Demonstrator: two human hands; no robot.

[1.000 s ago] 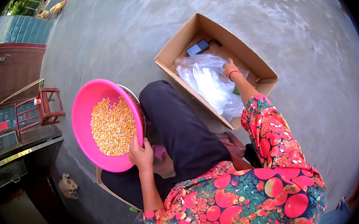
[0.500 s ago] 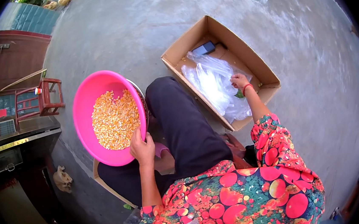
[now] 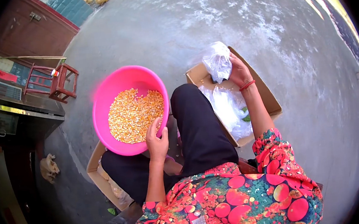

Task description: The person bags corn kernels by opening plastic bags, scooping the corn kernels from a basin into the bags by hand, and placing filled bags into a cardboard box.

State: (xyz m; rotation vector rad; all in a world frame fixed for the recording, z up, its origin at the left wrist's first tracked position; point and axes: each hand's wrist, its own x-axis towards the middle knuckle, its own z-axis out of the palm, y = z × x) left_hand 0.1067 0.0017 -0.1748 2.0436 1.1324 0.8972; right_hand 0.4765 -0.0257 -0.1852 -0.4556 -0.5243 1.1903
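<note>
One bag (image 3: 218, 61), long axis pointing away, right hand (image 3: 239, 71) gripping, left hand (image 3: 157, 143) clasping basin (image 3: 102, 112)

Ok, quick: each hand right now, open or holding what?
Left hand: against the pink basin at its rim; grip can't be told.
Right hand: closed, holding a plastic bag.

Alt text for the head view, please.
A person's right hand holds a crumpled clear plastic bag over an open cardboard box containing more plastic; the left hand is at the rim of a pink basin of yellow corn kernels.
</note>
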